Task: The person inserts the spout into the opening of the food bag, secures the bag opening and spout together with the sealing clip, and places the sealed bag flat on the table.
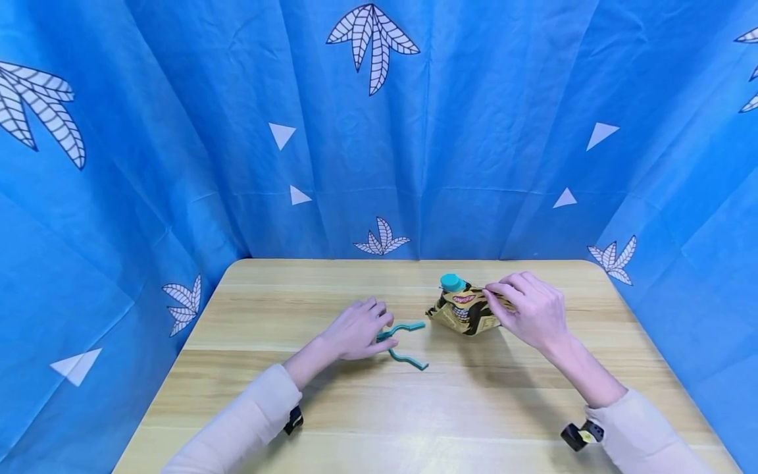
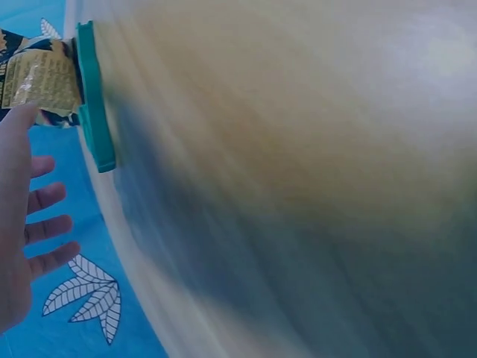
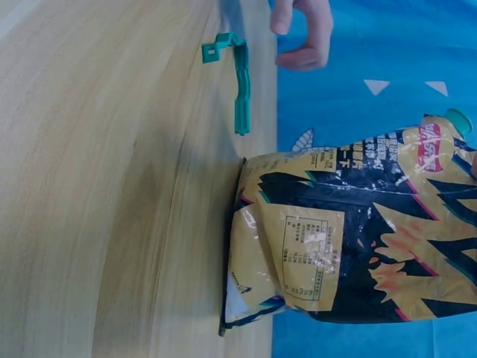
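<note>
A gold and black snack bag [image 1: 464, 313] stands on the table with a round teal cap [image 1: 453, 283] at its top left corner. My right hand [image 1: 530, 309] pinches the bag's top edge between thumb and fingers. Printed labels show on the bag [image 3: 320, 239] in the right wrist view. Left of the bag, a teal hinged clip [image 1: 408, 359] lies spread in a V, its two arms pointing toward the bag. My left hand [image 1: 361, 329] hovers at the clip's hinge end, its fingers loosely bent and holding nothing; the thumb overlaps the clip in the head view.
The wood-grain table [image 1: 379, 421] has rounded far corners. A blue curtain [image 1: 474, 131] with white leaf and triangle prints hangs behind it and along both sides. Dark wrist cameras [image 1: 574, 436] sit under both light sleeves [image 1: 645, 428].
</note>
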